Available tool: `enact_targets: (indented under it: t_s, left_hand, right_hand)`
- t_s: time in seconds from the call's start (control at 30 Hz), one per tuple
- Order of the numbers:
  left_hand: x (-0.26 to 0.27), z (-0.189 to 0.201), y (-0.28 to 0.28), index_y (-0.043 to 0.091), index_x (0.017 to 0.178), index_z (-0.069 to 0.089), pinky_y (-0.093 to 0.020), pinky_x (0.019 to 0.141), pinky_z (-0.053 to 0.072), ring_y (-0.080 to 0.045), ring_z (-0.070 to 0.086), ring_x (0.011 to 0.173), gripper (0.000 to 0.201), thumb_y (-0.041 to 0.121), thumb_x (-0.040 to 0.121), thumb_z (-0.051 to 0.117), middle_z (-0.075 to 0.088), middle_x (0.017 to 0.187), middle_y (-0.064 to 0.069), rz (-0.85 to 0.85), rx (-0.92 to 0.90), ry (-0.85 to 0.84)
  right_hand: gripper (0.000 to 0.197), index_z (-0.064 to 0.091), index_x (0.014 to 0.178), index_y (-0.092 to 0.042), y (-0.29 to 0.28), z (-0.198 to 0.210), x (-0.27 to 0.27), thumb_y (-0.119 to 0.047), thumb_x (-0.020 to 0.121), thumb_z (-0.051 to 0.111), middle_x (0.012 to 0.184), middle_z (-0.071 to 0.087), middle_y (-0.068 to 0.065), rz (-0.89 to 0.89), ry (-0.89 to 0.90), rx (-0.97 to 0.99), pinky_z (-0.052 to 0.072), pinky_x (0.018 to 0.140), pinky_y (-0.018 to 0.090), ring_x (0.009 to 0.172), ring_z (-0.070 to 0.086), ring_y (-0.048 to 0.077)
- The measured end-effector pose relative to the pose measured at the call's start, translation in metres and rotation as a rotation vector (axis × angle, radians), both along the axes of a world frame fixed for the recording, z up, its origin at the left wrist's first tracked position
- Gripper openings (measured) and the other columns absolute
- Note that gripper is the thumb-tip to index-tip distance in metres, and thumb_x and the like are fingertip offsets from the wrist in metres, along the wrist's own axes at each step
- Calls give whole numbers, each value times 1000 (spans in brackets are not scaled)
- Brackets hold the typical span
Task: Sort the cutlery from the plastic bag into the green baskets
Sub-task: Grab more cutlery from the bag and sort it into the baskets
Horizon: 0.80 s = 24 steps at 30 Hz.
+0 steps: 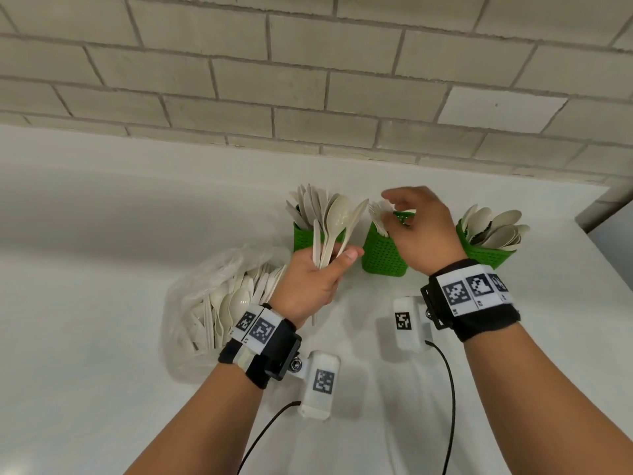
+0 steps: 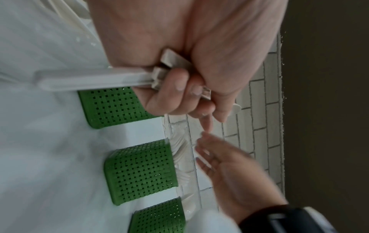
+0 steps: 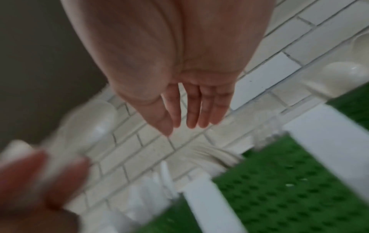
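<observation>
My left hand (image 1: 325, 269) grips a bundle of cream plastic cutlery (image 1: 334, 224), mostly spoons, by the handles, in front of the left green basket (image 1: 303, 238) that holds knives. The left wrist view shows its fingers (image 2: 175, 88) curled round the handles (image 2: 99, 80). My right hand (image 1: 399, 209) hovers over the middle green basket (image 1: 380, 257), which holds forks (image 1: 378, 214); its fingers (image 3: 192, 110) are straight and hold nothing. The right green basket (image 1: 486, 258) is full of spoons. The clear plastic bag (image 1: 212, 289), with more cutlery inside, lies left of my left wrist.
All this stands on a white counter (image 1: 102, 234) against a pale brick wall (image 1: 308, 80). The counter's right edge (image 1: 596, 214) lies just past the right basket. Wrist camera cables (image 1: 448, 389) trail toward me.
</observation>
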State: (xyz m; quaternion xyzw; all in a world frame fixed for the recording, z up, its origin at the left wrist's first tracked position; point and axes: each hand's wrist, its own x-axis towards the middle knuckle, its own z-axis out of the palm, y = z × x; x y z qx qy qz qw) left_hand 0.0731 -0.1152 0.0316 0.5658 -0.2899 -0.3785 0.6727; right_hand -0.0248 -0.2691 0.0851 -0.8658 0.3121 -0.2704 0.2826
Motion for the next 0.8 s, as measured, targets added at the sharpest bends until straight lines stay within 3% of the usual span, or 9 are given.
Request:
enact_targets:
  t_s: [0.07, 0.13, 0.2, 0.27, 0.43, 0.6, 0.67, 0.77, 0.8]
  left_hand:
    - [-1, -1, -1, 21, 91, 75, -17, 40, 24, -9, 27, 42, 17, 25, 96, 59, 32, 59, -6, 0, 3, -15]
    - [-3, 0, -2, 21, 92, 75, -18, 41, 24, -9, 27, 43, 18, 27, 96, 58, 33, 60, -5, -15, -4, -4]
    - [-3, 3, -1, 18, 94, 74, -18, 40, 23, -9, 27, 42, 24, 35, 94, 57, 37, 61, -2, -43, -25, 37]
    - [-3, 6, 1, 17, 95, 73, -18, 40, 22, -9, 26, 41, 32, 42, 90, 54, 40, 59, 1, -78, -46, 73]
    - [-4, 10, 7, 12, 104, 69, -19, 39, 23, -12, 31, 34, 40, 44, 91, 48, 43, 56, -1, -101, -60, 31]
    - [-3, 9, 8, 9, 111, 65, -22, 37, 35, -15, 44, 32, 43, 40, 99, 39, 58, 62, -5, -61, -59, 23]
    - [-2, 11, 11, 13, 105, 68, -20, 36, 33, -15, 42, 31, 43, 44, 97, 39, 58, 57, -4, -76, -21, -8]
    - [-3, 11, 13, 13, 77, 66, -17, 34, 26, -11, 36, 27, 54, 51, 97, 35, 52, 42, 0, -103, 32, -101]
    - [-3, 11, 13, 12, 80, 68, -17, 35, 25, -10, 34, 27, 60, 58, 96, 33, 53, 43, 0, -130, 31, -115]
  right_hand:
    - [13, 68, 101, -28, 16, 17, 4, -21, 93, 61, 101, 67, -7, 62, -151, 147, 49, 77, 20, 87, 63, 7]
    - [11, 69, 91, -30, 27, 25, 7, -24, 93, 61, 91, 70, -11, 165, -117, 319, 49, 68, 19, 76, 65, 7]
    - [8, 71, 87, -21, 31, 24, 8, -21, 91, 65, 81, 71, -3, 233, -90, 388, 49, 66, 25, 69, 65, 11]
    - [7, 70, 82, -13, 31, 20, 7, -16, 88, 70, 72, 69, 6, 234, -180, 425, 48, 64, 30, 64, 63, 13]
    - [9, 66, 80, -3, 35, 18, 9, -6, 83, 74, 67, 66, 15, 162, -336, 516, 49, 49, 22, 50, 62, 14]
    - [13, 70, 94, 4, 32, 14, 7, -2, 82, 73, 65, 69, 9, 107, -431, 579, 56, 54, 24, 53, 65, 16]
    - [16, 70, 99, 2, 31, 16, 6, 0, 83, 71, 62, 68, 6, 146, -438, 607, 56, 54, 24, 52, 63, 14]
    - [21, 69, 103, -5, 36, 19, 7, 2, 84, 69, 59, 63, 6, 231, -337, 640, 54, 54, 25, 50, 59, 15]
    - [17, 70, 100, -8, 38, 19, 8, 1, 85, 69, 59, 60, 8, 239, -298, 625, 53, 52, 25, 50, 56, 16]
